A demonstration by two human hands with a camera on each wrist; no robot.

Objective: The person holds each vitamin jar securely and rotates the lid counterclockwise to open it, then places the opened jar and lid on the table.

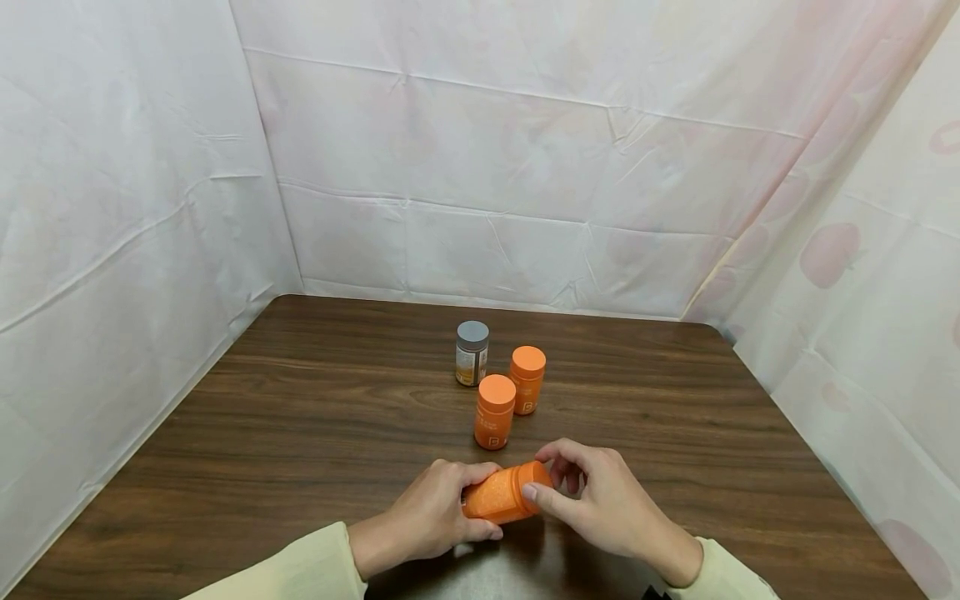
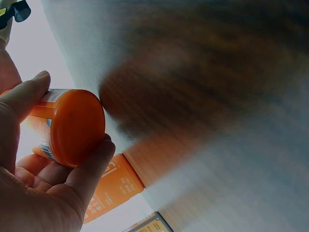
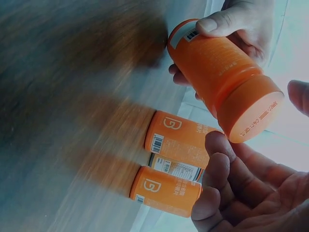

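An orange bottle [image 1: 495, 497] lies tilted on its side above the near part of the table, its orange cap [image 3: 256, 113] pointing right. My left hand [image 1: 431, 512] grips the bottle near its base, thumb on one side and fingers on the other; its round bottom [image 2: 79, 128] faces the left wrist camera. Around the cap sits my right hand [image 1: 611, 504] with loosely bent fingers. In the right wrist view a small gap shows between its thumb [image 3: 299, 96] and the cap, while the index finger lies close against the cap's edge. The cap is on the bottle.
Two more orange bottles, a nearer one [image 1: 495, 414] and a farther one [image 1: 528, 381], stand upright beyond my hands. Behind them to the left is a grey-capped bottle [image 1: 472, 354]. The dark wooden table [image 1: 300, 417] is bordered by pale hanging sheets [image 1: 487, 167].
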